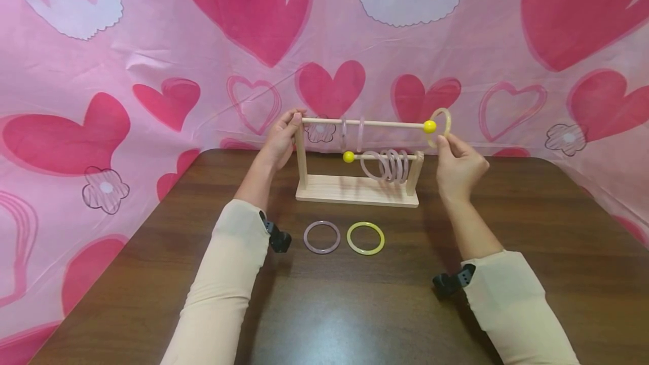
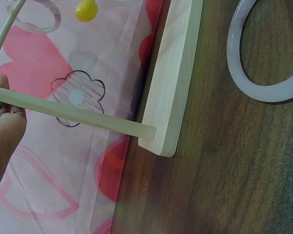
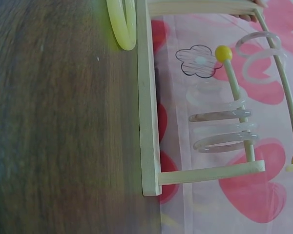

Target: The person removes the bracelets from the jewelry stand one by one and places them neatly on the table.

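A wooden stand (image 1: 355,190) has two horizontal bars, each tipped with a yellow ball. My left hand (image 1: 281,138) grips the top of its tall left post. At the upper bar's right end, my right hand (image 1: 460,167) pinches a pale yellow ring (image 1: 448,123) between thumb and fingers. That ring is upright at the ball (image 1: 430,127); whether it encircles the ball I cannot tell. Two translucent rings, one pinkish (image 1: 360,135), hang on the upper bar. Several pale rings (image 3: 219,116) hang on the lower bar. A purple ring (image 1: 321,252) and a yellow ring (image 1: 365,253) lie flat before the stand.
The stand is on a dark brown wooden table (image 1: 324,320). A pink cloth (image 1: 203,44) with hearts hangs behind the table. Black wrist cameras, one on the left sleeve (image 1: 278,237) and one on the right (image 1: 451,283), stick out over the tabletop.
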Motion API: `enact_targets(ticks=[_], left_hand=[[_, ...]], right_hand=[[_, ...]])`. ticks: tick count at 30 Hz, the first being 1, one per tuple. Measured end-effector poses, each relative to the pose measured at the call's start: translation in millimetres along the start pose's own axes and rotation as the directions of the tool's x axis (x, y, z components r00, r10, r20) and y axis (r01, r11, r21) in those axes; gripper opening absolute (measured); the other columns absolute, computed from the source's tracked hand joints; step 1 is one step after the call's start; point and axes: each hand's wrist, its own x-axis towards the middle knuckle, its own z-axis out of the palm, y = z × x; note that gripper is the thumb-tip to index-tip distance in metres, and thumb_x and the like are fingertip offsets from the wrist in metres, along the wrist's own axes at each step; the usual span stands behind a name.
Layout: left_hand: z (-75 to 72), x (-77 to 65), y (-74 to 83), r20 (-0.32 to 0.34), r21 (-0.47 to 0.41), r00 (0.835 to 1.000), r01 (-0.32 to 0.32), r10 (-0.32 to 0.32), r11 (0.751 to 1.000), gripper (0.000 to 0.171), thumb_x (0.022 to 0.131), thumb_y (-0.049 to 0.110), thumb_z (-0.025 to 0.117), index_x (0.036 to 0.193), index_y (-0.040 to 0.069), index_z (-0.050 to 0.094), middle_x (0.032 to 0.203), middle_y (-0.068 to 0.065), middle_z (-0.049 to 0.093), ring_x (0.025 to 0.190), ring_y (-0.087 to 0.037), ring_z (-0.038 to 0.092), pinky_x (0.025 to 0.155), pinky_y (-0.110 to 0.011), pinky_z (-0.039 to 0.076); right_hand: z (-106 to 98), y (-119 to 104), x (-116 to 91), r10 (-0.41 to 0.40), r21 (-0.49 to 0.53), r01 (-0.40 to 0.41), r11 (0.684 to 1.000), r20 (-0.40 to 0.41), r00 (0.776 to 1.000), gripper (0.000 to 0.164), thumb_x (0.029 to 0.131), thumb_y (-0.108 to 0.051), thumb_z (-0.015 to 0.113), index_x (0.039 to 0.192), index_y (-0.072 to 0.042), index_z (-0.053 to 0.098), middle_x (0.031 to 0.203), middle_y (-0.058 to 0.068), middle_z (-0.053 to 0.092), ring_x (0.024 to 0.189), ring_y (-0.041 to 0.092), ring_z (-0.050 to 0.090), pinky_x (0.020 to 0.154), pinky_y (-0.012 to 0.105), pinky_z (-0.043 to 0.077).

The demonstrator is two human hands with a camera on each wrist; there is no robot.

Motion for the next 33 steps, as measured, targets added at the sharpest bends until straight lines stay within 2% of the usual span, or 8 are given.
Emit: enact_targets(ticks=[7, 18, 24, 29, 33], left_hand=[[-0.6, 0.0, -0.6, 0.007, -0.001, 1.000, -0.001, 0.001, 1.000, 0.016, 0.098, 0.016, 0.043, 0.098, 0.021, 0.058, 0.084, 0.001, 0.054, 0.082, -0.010, 0.044, 0.074, -0.022, 0.034], [-0.7, -0.8, 0.0, 0.007, -0.003, 1.000, -0.002, 0.002, 1.000, 0.015, 0.099, 0.016, 0.042, 0.099, 0.019, 0.057, 0.087, -0.002, 0.052, 0.085, -0.011, 0.044, 0.075, -0.022, 0.034], [-0.5, 0.5, -0.8, 0.000, -0.014, 1.000, -0.002, 0.002, 1.000, 0.014, 0.098, 0.015, 0.043, 0.103, 0.014, 0.056, 0.088, -0.005, 0.053, 0.084, -0.012, 0.044, 0.074, -0.022, 0.035], [-0.9, 0.3, -1.0, 0.002, -0.021, 1.000, -0.005, 0.005, 1.000, 0.015, 0.098, 0.015, 0.043, 0.100, 0.017, 0.057, 0.087, -0.005, 0.052, 0.087, -0.015, 0.043, 0.073, -0.022, 0.035], [-1.0, 0.5, -0.9, 0.002, -0.017, 1.000, -0.002, 0.002, 1.000, 0.015, 0.098, 0.016, 0.043, 0.099, 0.019, 0.058, 0.086, -0.002, 0.054, 0.088, -0.015, 0.043, 0.074, -0.022, 0.034]], right_hand=[[-1, -1, 2, 0.000, 0.030, 0.001, 1.000, -0.037, 0.999, 0.018, 0.078, -0.010, 0.074, 0.092, 0.001, 0.071, 0.088, 0.018, 0.067, 0.074, -0.002, 0.063, 0.067, 0.016, 0.049], [-3, -3, 6, 0.015, 0.091, -0.005, 0.996, -0.109, 0.994, 0.014, 0.078, -0.005, 0.073, 0.092, -0.001, 0.072, 0.089, 0.015, 0.067, 0.074, 0.001, 0.064, 0.069, 0.017, 0.049], [-2, -10, 6, 0.009, 0.076, -0.001, 0.997, -0.103, 0.995, 0.014, 0.079, -0.003, 0.072, 0.093, 0.001, 0.071, 0.089, 0.017, 0.066, 0.074, 0.000, 0.063, 0.070, 0.017, 0.049], [-3, -11, 6, 0.004, 0.101, 0.006, 0.995, -0.095, 0.995, 0.014, 0.080, -0.006, 0.072, 0.093, 0.000, 0.071, 0.088, 0.017, 0.067, 0.074, 0.003, 0.064, 0.069, 0.018, 0.049], [-3, -12, 5, 0.011, 0.091, -0.003, 0.996, -0.087, 0.996, 0.014, 0.081, -0.007, 0.071, 0.093, 0.001, 0.071, 0.083, 0.016, 0.068, 0.067, 0.003, 0.061, 0.066, 0.016, 0.048]])
